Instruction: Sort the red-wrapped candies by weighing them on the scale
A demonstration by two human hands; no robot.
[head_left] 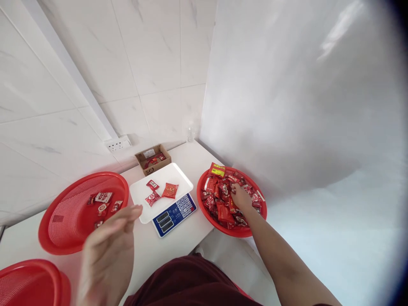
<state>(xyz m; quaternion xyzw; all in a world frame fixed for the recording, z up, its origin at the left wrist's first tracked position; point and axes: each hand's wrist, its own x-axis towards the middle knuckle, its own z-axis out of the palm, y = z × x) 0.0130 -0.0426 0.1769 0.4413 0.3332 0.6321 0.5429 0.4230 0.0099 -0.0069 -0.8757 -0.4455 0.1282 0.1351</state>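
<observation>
My right hand [241, 198] reaches into a red basket [237, 231] heaped with red snack packets [220, 193]; its fingers are curled down among the packets, and what they grip is hidden. My left hand [110, 250] hovers flat and open near the table's front, holding nothing. Between the hands sits a blue scale [174, 213] with a white tray [178, 176] on top. Three red packets [162, 191] lie on that tray.
A second red basket [60, 221] at the left holds a few packets [103, 202]. Another red basket [30, 282] shows at the bottom left corner. A small cardboard box [153, 159] stands against the wall, by a wall socket [118, 143]. White panels close off the right side.
</observation>
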